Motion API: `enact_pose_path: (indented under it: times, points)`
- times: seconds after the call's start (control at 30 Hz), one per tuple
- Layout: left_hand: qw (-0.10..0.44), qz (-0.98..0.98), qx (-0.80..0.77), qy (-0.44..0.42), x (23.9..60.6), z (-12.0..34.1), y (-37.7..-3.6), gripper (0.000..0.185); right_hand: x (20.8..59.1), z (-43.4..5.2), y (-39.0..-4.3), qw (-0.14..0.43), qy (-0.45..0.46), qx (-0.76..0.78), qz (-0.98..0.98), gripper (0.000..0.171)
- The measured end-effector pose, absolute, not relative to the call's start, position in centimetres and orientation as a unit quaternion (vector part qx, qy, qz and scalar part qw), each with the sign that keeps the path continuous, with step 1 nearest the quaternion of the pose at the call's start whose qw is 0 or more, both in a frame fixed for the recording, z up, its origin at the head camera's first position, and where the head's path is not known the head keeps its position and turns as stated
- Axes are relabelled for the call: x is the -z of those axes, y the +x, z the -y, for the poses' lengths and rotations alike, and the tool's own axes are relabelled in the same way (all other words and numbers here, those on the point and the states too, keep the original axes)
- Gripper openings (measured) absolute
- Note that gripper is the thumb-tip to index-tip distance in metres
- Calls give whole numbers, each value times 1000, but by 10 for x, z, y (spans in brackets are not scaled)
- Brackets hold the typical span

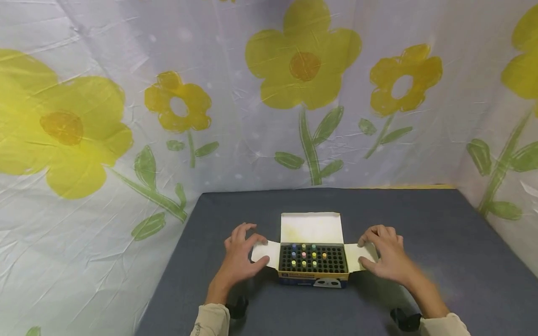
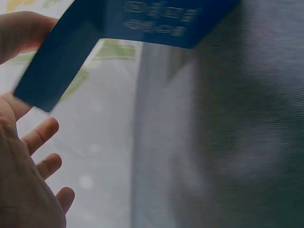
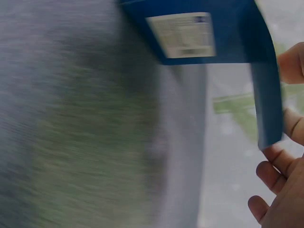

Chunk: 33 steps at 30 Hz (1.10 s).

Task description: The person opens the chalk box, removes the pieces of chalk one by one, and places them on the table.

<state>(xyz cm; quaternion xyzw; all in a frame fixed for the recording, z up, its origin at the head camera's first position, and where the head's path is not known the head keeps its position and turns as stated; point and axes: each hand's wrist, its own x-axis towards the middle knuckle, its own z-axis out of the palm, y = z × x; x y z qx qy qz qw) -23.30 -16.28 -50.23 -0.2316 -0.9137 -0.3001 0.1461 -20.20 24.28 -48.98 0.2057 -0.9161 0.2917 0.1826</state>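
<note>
A blue and yellow carton (image 1: 311, 282) with a panda face on its front sits open on the table. Inside, a black grid of holes (image 1: 334, 263) holds several short coloured sticks (image 1: 304, 255), all upright on its left and middle. My left hand (image 1: 239, 259) spreads thumb and fingers around the left side flap (image 1: 271, 252), near its edges. My right hand (image 1: 391, 254) does likewise around the right side flap (image 1: 351, 255). Both wrist views show the flaps' blue outer faces, with fingertips right by their ends. The back lid (image 1: 311, 227) stands raised, its white inside facing me.
A dark grey cloth (image 1: 239, 205) covers the table. Behind and beside it hangs a white curtain (image 1: 239, 154) printed with yellow flowers. Black straps (image 1: 237, 305) lie under my wrists. The carton's right end carries a white label (image 3: 187, 38).
</note>
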Motion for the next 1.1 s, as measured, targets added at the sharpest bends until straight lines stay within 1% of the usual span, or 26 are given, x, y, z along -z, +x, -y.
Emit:
enact_pose_path:
  times: [0.1,0.3,0.4,0.47,0.7,0.8,0.9,1.1]
  points:
    - [138,915,311,-217,515,161,-230,24,505,-241,-200,174,185,-304,918,25]
    - [81,917,345,-186,535,150,-225,23,525,-231,-194,134,150,-342,918,22]
    - [63,911,370,-170,539,143,-223,20,530,-223,-191,116,135,-373,911,22]
    - [54,907,386,-157,541,139,-222,20,532,-218,-190,115,125,-391,905,24]
    - [19,889,441,-124,545,131,-216,29,536,-204,-187,110,99,-422,894,28]
    - [18,883,455,-119,546,129,-214,30,537,-201,-187,111,97,-431,890,29]
    - [28,883,454,-118,548,130,-213,29,539,-201,-187,122,98,-436,886,29]
    - [75,882,449,-117,549,131,-211,26,537,-208,-184,141,91,-441,881,29]
